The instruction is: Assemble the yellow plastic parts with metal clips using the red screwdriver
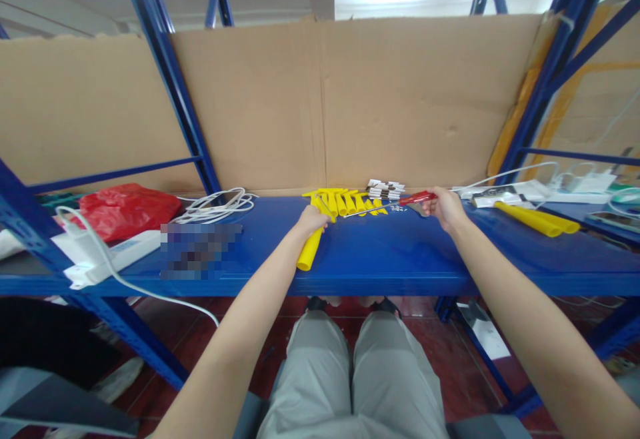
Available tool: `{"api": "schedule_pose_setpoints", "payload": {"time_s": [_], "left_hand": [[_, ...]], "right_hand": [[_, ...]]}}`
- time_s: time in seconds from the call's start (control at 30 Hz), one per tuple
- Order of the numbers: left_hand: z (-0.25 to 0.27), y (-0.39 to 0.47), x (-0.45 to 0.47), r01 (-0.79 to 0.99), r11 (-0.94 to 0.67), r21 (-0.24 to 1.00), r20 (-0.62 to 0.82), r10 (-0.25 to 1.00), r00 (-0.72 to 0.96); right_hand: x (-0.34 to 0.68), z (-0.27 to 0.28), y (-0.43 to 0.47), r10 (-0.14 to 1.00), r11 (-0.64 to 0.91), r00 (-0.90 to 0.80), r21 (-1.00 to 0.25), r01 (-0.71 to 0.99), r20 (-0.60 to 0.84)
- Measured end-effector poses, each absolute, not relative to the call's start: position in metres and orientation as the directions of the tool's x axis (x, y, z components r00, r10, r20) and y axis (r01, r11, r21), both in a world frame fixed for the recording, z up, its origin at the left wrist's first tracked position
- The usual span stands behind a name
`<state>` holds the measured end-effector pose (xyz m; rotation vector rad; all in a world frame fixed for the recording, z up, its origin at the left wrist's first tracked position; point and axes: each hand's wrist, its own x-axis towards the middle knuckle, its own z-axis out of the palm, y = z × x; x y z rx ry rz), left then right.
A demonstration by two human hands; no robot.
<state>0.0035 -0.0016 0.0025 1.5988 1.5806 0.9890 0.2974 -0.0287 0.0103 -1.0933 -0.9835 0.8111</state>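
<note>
My left hand is closed around a yellow tube, whose open end points toward me over the blue shelf. In my right hand is the red handle of a screwdriver. Its thin metal shaft runs left, low over the shelf, with the tip short of my left hand. Behind the shaft lie several yellow pieces in a row, some shaped like handles; their details are too small to tell. A small stack of white and brown pieces sits beyond them. Tiny white bits lie beside the screwdriver.
Two more yellow tubes lie at right, near white power strips and cables. On the left are a red plastic bag, a coiled white cable and a white power strip. Cardboard backs the blue shelf.
</note>
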Motion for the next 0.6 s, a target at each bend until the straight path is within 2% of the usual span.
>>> {"api": "schedule_pose_setpoints", "payload": {"time_s": [0.33, 0.47, 0.6], "left_hand": [[0.004, -0.005, 0.005, 0.483, -0.037, 0.875, 0.052, 0.999, -0.017], [0.005, -0.008, 0.006, 0.476, -0.056, 0.878, 0.072, 0.997, -0.015], [0.004, -0.007, 0.007, 0.481, -0.042, 0.875, 0.063, 0.998, -0.029]], "right_hand": [[0.304, 0.006, -0.023, 0.921, 0.159, 0.363, -0.987, -0.024, 0.14], [0.312, 0.003, -0.019, 0.948, 0.04, 0.316, -0.999, -0.025, 0.03], [0.315, 0.001, -0.021, 0.925, -0.1, 0.375, -0.991, 0.084, -0.062]]}}
